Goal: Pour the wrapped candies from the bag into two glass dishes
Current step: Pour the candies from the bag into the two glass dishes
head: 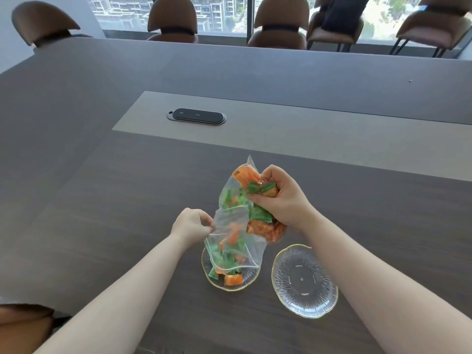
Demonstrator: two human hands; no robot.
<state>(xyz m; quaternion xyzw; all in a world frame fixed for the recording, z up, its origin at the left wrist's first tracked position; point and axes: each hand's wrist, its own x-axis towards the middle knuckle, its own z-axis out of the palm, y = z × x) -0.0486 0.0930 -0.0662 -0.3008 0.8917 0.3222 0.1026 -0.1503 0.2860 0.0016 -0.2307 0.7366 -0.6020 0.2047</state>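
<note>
Two glass dishes with gold rims sit side by side on the table (127, 200): the left dish (251, 278) has a few orange and green candies (233, 279), the right dish (305, 281) is bare. A clear zip bag (236, 226) of candies hangs mouth-down over the left dish. The right hand (277, 198) clutches its upper bulk, fingers curled tight. The left hand (191, 224) pinches the bag's edge. No writing is legible.
</note>
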